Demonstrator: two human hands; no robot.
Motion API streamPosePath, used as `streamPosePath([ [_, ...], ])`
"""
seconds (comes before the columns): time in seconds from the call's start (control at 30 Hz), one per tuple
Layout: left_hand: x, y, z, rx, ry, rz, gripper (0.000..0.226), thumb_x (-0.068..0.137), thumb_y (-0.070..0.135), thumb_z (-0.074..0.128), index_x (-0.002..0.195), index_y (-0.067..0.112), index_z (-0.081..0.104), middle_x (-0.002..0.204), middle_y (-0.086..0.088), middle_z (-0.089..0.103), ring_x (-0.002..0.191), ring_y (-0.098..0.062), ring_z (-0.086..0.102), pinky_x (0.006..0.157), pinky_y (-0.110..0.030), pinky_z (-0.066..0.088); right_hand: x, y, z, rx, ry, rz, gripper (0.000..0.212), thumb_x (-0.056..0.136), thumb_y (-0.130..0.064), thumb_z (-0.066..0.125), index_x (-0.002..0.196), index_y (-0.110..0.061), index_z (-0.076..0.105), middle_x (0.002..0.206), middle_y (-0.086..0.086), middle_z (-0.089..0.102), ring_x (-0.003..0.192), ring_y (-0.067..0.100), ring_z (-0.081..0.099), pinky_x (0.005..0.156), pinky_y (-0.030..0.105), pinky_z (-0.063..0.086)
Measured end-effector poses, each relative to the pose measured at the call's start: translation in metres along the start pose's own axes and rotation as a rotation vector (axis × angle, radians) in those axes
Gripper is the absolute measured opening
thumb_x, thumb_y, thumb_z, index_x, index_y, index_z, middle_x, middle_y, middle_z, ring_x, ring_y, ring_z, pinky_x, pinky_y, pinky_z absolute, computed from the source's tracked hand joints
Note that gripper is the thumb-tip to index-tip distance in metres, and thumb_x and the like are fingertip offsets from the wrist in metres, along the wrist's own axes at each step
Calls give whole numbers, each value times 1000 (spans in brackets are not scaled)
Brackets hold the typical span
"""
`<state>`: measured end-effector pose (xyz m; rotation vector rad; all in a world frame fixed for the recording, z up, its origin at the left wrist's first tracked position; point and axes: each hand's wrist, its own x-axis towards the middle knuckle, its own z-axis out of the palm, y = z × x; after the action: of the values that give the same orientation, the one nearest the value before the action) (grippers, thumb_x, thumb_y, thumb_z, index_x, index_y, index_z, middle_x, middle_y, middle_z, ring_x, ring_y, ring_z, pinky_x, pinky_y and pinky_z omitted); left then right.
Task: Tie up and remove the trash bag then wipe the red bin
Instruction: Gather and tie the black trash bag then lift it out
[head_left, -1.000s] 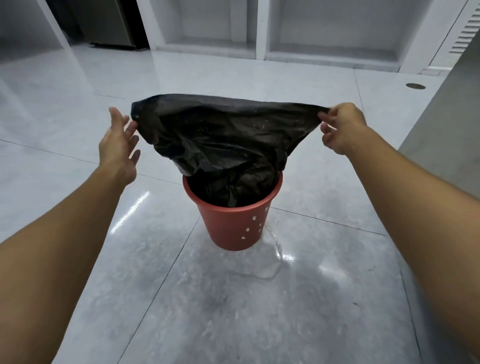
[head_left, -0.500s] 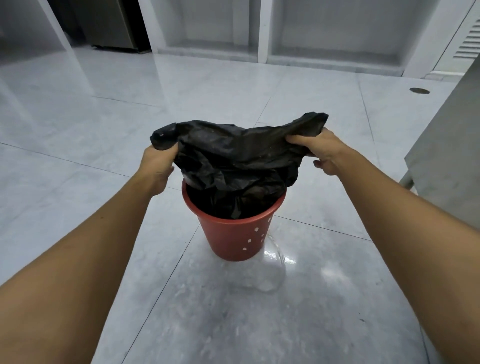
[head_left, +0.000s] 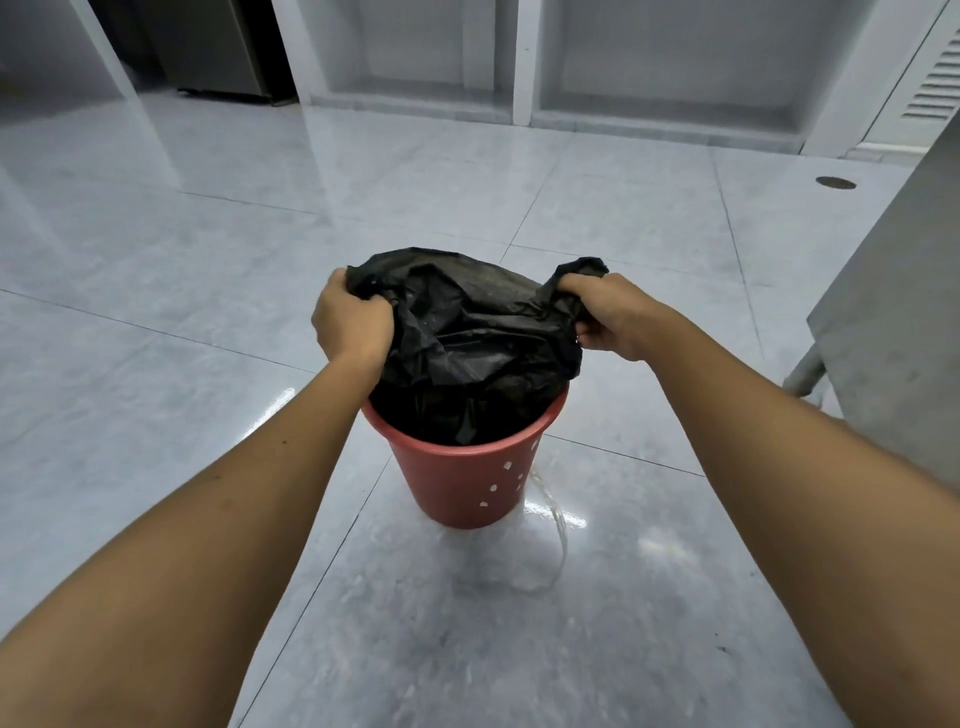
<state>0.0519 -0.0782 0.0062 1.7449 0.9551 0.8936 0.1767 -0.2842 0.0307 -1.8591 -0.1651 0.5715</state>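
Observation:
A small red bin (head_left: 462, 478) with white cut-out holes stands on the glossy tiled floor in the middle of the view. A black trash bag (head_left: 478, 332) fills it and bulges above the rim, crumpled. My left hand (head_left: 350, 319) is closed on the bag's left top edge. My right hand (head_left: 605, 317) grips the right top corner, a tuft of black plastic sticking up above the fist. Both hands sit just above the bin's rim, about a bin's width apart. The bag's contents are hidden.
A clear plastic sheet or bag (head_left: 545, 545) lies on the floor at the bin's right base. A grey cabinet or table side (head_left: 904, 322) stands at the right. White built-in niches (head_left: 519, 62) line the far wall. A round floor drain (head_left: 835, 182) is at the back right.
The bag's mouth was stretched wide and high, with my left hand open beside it. Both hands have since closed on the edges, come inward and dropped lower over the bin.

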Motion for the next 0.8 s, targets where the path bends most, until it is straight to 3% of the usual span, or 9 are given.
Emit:
streamPosePath([
  [0.1, -2, 4, 6, -168, -299, -55, 19, 84, 18, 53, 101, 17, 62, 96, 0, 67, 93, -22, 63, 78, -30, 53, 0, -5, 6, 117, 15, 4, 21, 88, -32, 59, 80, -13, 60, 65, 1, 60, 37, 8, 54, 42, 19, 48],
  [0.17, -6, 8, 9, -194, -523, -57, 48, 87, 47, 57, 119, 11, 54, 119, -6, 61, 109, -22, 60, 98, -38, 48, 0, -7, 9, 178, 11, 8, 22, 91, -34, 58, 84, -13, 60, 70, 3, 63, 41, 9, 58, 44, 20, 50],
  [0.27, -16, 8, 14, 148, -549, 28, 103, 62, 72, 67, 141, 25, 22, 144, -7, 27, 132, -23, 36, 113, -39, 30, 1, -7, 9, 216, -61, -4, 25, 93, -40, 57, 87, -16, 62, 75, 2, 65, 44, 10, 63, 47, 20, 52],
  [0.33, -21, 1, 17, 412, -555, 127, 129, 52, 67, 77, 147, 34, -4, 154, -13, 6, 141, -32, 19, 115, -46, 22, 1, -6, 7, 218, -150, -4, 26, 92, -43, 58, 88, -18, 63, 77, 1, 65, 48, 11, 65, 50, 21, 54],
  [0.4, -23, -5, 19, 573, -557, 212, 138, 55, 58, 82, 147, 32, -17, 154, -22, 8, 139, -40, 25, 111, -50, 28, 1, -6, 5, 210, -222, 0, 26, 92, -44, 58, 88, -19, 64, 78, -1, 65, 51, 12, 66, 51, 21, 54],
  [0.5, -21, -7, 23, 580, -500, 185, 125, 66, 43, 81, 149, 19, -9, 135, -19, 47, 114, -37, 55, 88, -44, 48, 2, -4, 3, 215, -254, -6, 26, 90, -45, 60, 89, -20, 66, 79, -3, 67, 60, 13, 68, 59, 25, 57],
  [0.6, -16, -8, 21, 638, -405, 166, 63, 73, 33, 73, 122, 7, 42, 106, -13, 61, 89, -31, 59, 65, -33, 44, 5, -3, -1, 273, -228, -16, 27, 89, -45, 64, 95, -18, 66, 90, -1, 67, 76, 17, 68, 81, 33, 60],
  [0.67, -12, -8, 18, 523, -397, 151, 33, 73, 29, 67, 97, 8, 55, 92, -9, 64, 83, -27, 58, 64, -32, 45, 3, -3, -2, 228, -181, -21, 31, 87, -49, 65, 94, -19, 66, 88, -1, 67, 72, 16, 66, 74, 30, 60],
  [0.8, -10, 2, 12, -132, -464, -96, 10, 73, 11, 66, 81, 17, 66, 71, 1, 70, 69, -17, 67, 59, -22, 54, 4, -3, 2, 200, 63, -47, 34, 85, -49, 68, 78, -17, 58, 63, -3, 53, 47, 9, 47, 42, 17, 41],
])
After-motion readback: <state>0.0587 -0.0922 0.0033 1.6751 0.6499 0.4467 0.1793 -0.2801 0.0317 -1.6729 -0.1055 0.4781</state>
